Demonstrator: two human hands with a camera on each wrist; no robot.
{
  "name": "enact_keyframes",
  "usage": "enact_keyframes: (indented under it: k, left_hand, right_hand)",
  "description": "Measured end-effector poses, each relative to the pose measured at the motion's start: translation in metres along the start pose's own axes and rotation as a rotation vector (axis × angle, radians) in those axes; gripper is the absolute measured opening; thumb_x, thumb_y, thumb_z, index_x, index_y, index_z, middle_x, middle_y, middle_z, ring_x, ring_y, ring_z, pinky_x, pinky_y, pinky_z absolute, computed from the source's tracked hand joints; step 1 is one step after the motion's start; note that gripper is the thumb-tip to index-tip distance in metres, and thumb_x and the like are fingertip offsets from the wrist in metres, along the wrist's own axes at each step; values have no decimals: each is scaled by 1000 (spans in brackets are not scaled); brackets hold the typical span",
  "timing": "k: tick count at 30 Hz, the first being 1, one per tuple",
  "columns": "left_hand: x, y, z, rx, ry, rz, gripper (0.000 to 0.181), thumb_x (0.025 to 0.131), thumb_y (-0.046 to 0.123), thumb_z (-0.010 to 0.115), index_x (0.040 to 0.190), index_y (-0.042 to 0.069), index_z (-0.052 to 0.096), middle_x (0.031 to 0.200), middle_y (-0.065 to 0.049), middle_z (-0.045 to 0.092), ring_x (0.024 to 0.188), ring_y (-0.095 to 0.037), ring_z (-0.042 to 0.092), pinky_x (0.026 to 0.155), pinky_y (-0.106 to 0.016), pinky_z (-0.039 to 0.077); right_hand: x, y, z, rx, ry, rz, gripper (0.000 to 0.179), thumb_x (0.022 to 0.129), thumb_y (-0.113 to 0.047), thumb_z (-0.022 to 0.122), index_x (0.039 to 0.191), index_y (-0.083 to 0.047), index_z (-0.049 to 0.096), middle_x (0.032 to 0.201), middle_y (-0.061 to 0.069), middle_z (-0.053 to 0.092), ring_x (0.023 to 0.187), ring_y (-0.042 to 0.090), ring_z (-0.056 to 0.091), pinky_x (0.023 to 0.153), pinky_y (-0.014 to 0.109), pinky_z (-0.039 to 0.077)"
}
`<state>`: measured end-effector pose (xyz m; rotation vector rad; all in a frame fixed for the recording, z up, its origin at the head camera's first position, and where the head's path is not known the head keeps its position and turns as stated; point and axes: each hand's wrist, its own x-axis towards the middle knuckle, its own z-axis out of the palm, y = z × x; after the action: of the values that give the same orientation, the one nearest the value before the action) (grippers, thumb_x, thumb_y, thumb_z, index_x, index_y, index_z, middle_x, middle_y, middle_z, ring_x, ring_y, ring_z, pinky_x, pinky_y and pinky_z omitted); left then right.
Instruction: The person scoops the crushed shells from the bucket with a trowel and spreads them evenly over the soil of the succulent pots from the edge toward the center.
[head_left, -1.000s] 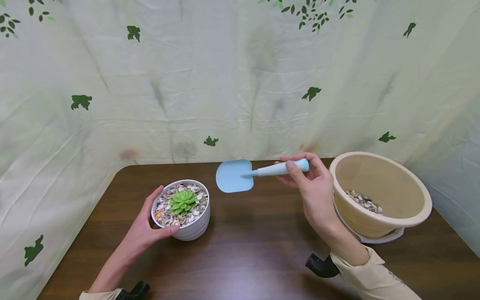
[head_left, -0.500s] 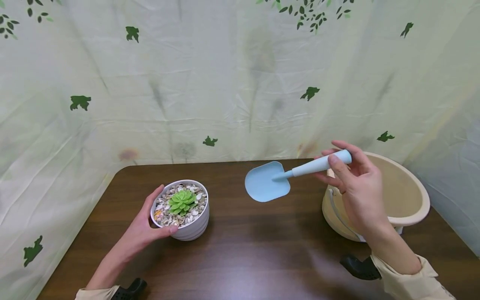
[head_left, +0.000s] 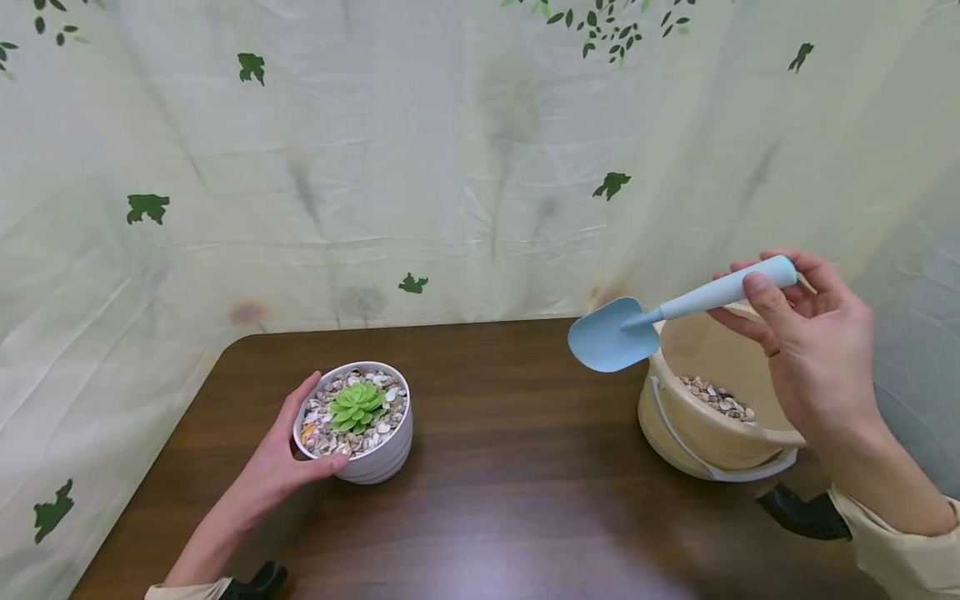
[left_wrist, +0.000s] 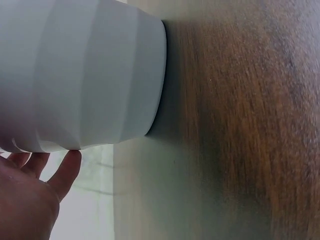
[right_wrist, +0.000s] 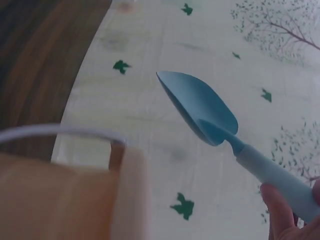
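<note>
A light blue hand trowel (head_left: pixel 613 335) is held by its handle in my right hand (head_left: pixel 821 358), raised near the bucket's rim. In the right wrist view the trowel's scoop (right_wrist: pixel 202 105) shows no load. The beige bucket (head_left: pixel 678 433) has small pebbles or shells (head_left: pixel 716 398) at its bottom; my right hand hides part of its far side. At left, a white ribbed pot (head_left: pixel 382 462) stands on the table, filled with shell-like pebbles around a green succulent (head_left: pixel 357 407). My left hand (head_left: pixel 281 454) grips the pot's side, thumb at the near rim, fingers (left_wrist: pixel 67 172) on its wall.
The dark wooden table (head_left: pixel 487 467) runs back to a pale curtain (head_left: pixel 450 167) with leaf prints. A grey handle (head_left: pixel 686 446) hangs along the bucket's near side.
My right hand has carried the trowel right and upward, from the middle of the table to the bucket's rim. The left hand stays on the pot.
</note>
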<state>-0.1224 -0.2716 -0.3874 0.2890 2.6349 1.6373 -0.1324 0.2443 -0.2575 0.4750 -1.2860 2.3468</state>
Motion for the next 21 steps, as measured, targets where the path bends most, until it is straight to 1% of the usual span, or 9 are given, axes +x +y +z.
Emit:
enact_keyframes:
  k: [2,7,9,13,16,18,21]
  left_hand:
    - [0,0,0,-1,2,1,104,80,10,79,158,27,13,154,-16,20,133,-35,28,88,-11,31]
    - [-1,0,1,-2,7,1,104,80,10,78,158,31,13,155,-16,19,133,-35,28,88,-11,30]
    - [-1,0,1,-3,11,2,104,80,10,78,157,33,14,155,-15,19,133,-35,27,88,-11,29]
    - [-1,-1,1,-12,13,4,104,80,9,78,158,32,14,155,-15,18,133,-35,27,88,-11,29]
    - [-1,-1,2,-17,13,4,104,80,9,78,158,27,13,155,-15,18,133,-35,26,88,-11,29]
    - [-1,-1,2,-19,12,4,103,80,9,78,158,25,13,155,-15,18,133,-35,27,88,-11,29]
    - [-1,-1,2,-20,13,0,103,80,9,78,158,24,12,155,-15,18,132,-34,27,88,-11,30]
  right_hand:
    - [5,-6,-6,11,18,-7,28,90,19,53,119,17,52,98,24,67,94,35,68,75,49,52]
    - [18,-19,-21,17,71,-47,30,89,19,55,119,17,52,99,24,66,93,35,68,75,47,52]
    - [23,-23,-27,-5,85,-71,32,89,17,57,121,16,51,101,24,65,93,35,68,77,43,52]
    - [29,-28,-40,-31,109,-112,37,89,13,58,124,14,50,105,23,64,94,33,67,83,37,51]
    - [31,-29,-48,-64,121,-148,37,88,12,59,125,13,52,105,23,63,98,32,65,88,31,51]
    - [32,-29,-53,-106,126,-167,37,88,12,60,124,12,53,105,22,64,100,30,63,90,27,50]
    - [30,-29,-62,-198,120,-155,36,88,10,61,124,10,55,106,19,65,103,26,62,90,23,48]
